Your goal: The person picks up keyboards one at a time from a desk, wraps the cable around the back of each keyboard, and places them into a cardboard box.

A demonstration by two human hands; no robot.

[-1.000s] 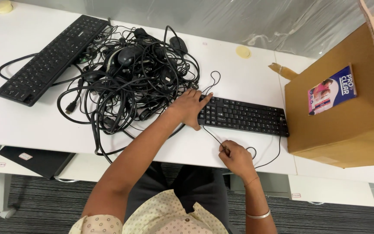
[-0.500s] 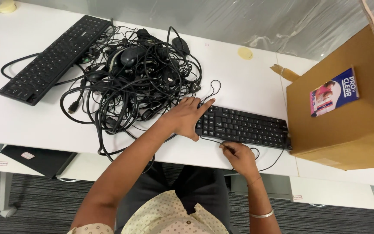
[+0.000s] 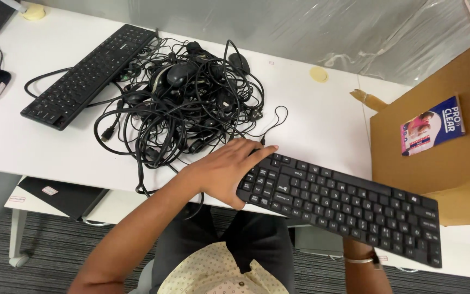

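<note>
My arms are bare from the elbow down, no sleeves reaching them. I wear a cream shirt (image 3: 218, 272) with small dots and a button at the front, dark trousers (image 3: 257, 239), and a thin silver bangle (image 3: 361, 260) on my right wrist.

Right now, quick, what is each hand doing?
Left hand: gripping the left end of the black keyboard.
Right hand: hidden under the keyboard, cannot be told.

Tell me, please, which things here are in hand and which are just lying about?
In hand: black keyboard, gripped at its end by the left hand.

Lying about: tangle of cables and mice, second keyboard, cardboard box, tape roll, white table.
</note>
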